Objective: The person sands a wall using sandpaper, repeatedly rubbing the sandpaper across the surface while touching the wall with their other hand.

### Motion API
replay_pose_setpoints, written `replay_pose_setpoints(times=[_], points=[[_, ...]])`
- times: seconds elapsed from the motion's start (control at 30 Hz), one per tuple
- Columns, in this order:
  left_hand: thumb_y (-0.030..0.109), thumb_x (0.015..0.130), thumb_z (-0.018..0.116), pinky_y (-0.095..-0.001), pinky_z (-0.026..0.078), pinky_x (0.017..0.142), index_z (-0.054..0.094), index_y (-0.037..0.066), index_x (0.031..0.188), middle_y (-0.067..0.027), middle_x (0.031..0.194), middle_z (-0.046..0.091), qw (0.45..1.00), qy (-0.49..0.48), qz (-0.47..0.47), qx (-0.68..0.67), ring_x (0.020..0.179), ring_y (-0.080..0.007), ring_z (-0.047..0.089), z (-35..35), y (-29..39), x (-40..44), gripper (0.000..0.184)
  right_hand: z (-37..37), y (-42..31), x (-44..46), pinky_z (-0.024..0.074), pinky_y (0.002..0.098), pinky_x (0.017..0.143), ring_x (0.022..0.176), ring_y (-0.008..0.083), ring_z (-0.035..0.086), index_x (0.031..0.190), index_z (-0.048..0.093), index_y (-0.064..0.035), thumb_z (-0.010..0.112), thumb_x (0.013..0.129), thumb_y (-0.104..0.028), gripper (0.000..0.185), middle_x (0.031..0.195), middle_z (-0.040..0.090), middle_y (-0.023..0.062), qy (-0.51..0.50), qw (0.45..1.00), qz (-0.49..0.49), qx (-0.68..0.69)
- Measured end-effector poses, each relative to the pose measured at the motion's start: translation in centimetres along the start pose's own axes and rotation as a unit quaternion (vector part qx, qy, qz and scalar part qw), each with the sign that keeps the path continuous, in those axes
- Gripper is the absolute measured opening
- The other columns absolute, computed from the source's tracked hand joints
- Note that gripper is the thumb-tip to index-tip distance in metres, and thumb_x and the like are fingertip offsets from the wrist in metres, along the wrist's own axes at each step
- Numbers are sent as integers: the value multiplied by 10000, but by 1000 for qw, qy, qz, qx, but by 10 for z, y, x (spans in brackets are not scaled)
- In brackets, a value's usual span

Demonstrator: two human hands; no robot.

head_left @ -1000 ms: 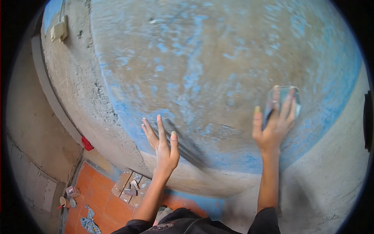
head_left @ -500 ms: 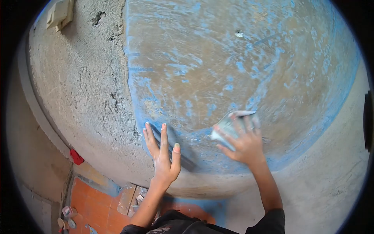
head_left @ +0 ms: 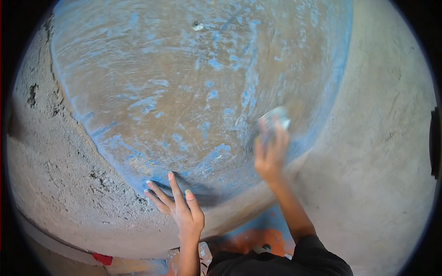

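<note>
Scraped blue paint and brown patches cover the wall (head_left: 184, 92) in front of me. My right hand (head_left: 271, 149), smeared by motion, presses a pale sheet (head_left: 279, 116) flat against the painted part, right of the middle; the sheet shows beyond the fingertips. Lower and to the left, my left hand (head_left: 182, 207) rests its spread fingertips on the wall near the bottom edge of the blue paint. Nothing is in that hand.
Rough bare plaster (head_left: 60, 170) lies left of the paint, and smoother grey wall (head_left: 373, 138) to the right. A red object (head_left: 102, 259) is at the lower left. Orange and blue floor (head_left: 258, 237) shows below.
The view has shifted and turned, so the socket box has left the frame. My right hand has moved over the wall with the sheet, while my left hand stays near the paint's lower edge.
</note>
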State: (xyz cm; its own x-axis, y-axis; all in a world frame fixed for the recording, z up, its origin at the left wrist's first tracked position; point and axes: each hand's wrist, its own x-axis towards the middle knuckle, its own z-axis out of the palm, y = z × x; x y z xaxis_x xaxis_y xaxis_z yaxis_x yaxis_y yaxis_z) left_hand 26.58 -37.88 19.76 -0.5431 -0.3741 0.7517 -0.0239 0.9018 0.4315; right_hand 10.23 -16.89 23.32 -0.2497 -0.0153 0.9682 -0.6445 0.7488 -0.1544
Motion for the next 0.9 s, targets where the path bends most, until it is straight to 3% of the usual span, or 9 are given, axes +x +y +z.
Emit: replay_pose_setpoints(times=[0.07,0.17,0.27,0.37,0.47,0.67,0.77,0.8,0.9], points=[[390,1087,287,-648,28,1174,338,113,1582,-270,1666,-2,1000,-8,-2,-11,1506,-525,-54,-2,-3,-2,570,-10,-24,-43,425,556,1045,1304,419,478,1428,581,-186,576,989,-254,444,1540,412,195,-120,987,-106,-13],[395,1087,276,-651,31,1174,343,126,1583,-265,1668,-2,1000,-13,-1,-10,1506,-525,-57,-3,-4,0,568,-14,-14,-42,413,541,1080,1368,450,417,1429,562,-116,567,999,-224,443,1593,295,233,-135,989,-41,-33],[392,1087,279,-655,35,1173,346,132,1582,-258,1670,0,1000,-17,1,-10,1507,-524,-60,-3,-6,-2,564,-14,-9,-40,426,515,1086,1404,466,380,1395,577,-92,632,967,-222,451,1606,225,266,-107,967,131,193],[391,1087,280,-661,31,1171,349,134,1581,-254,1671,2,1000,-5,6,-23,1507,-524,-62,-1,-4,-1,562,-21,-20,-33,445,505,1049,1348,454,421,1361,582,-66,689,932,-209,464,1514,320,287,-47,960,120,250],[393,1087,280,-675,19,1164,350,136,1581,-253,1671,1,999,5,15,-30,1507,-525,-63,1,-3,-2,561,-16,-17,-24,430,500,1027,1279,418,445,1406,509,-32,712,924,-204,551,1390,411,242,-23,983,131,124],[402,1087,273,-699,-3,1147,345,131,1583,-252,1671,-35,999,1,18,-36,1503,-527,-94,6,-2,-2,569,19,-5,-35,365,532,1057,1281,416,412,1499,366,-18,641,982,-262,634,1409,369,245,42,968,216,122],[400,1087,273,-700,-16,1144,329,121,1587,-252,1671,-58,999,-3,17,-36,1498,-530,-121,10,0,-2,575,26,-2,-36,310,515,1153,1467,436,238,1541,299,-34,581,1015,-220,625,1583,197,258,38,984,171,17],[397,1087,275,-701,-20,1143,322,118,1589,-251,1670,-65,999,-4,13,-36,1495,-532,-129,11,1,-3,577,33,-6,-44,238,527,1195,1518,460,110,1573,245,-17,474,1062,-281,619,1639,129,261,28,985,157,72],[396,1085,283,-703,-28,1139,296,108,1597,-249,1669,-88,1000,-5,15,-26,1492,-534,-142,18,6,-5,587,19,15,-75,221,599,1184,1492,466,223,1557,357,-75,585,962,-272,667,1607,255,268,-159,975,-153,28]])
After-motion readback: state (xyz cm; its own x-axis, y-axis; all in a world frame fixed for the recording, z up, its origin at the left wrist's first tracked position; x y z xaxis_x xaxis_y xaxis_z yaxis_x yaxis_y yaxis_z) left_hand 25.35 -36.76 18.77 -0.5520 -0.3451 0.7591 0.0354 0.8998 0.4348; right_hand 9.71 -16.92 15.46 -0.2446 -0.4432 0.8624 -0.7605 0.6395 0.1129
